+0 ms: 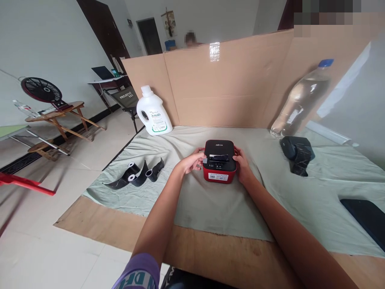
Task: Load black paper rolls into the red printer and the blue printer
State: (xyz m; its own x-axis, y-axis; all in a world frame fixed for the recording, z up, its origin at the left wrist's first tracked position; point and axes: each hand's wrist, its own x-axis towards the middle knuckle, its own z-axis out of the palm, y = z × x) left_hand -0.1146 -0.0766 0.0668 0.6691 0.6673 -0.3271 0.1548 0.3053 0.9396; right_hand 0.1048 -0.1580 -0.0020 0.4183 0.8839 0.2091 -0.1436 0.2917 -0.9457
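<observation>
A small printer-like box with a black top and red sides sits on the cloth in front of me. A dark strip shows in the slot on its lid, and a white label with codes is on its front. At its left side is my left hand, thumb on the top edge by a small grey patch. Against the right side rests my right hand, fingers curled round the edge. Both hands grip the box from opposite sides; some fingertips are hidden behind it.
Several rolls of black strip lie on the left. A white detergent jug and a large water bottle stand by the cardboard wall. To the right are a black device with a strip and a dark flat object.
</observation>
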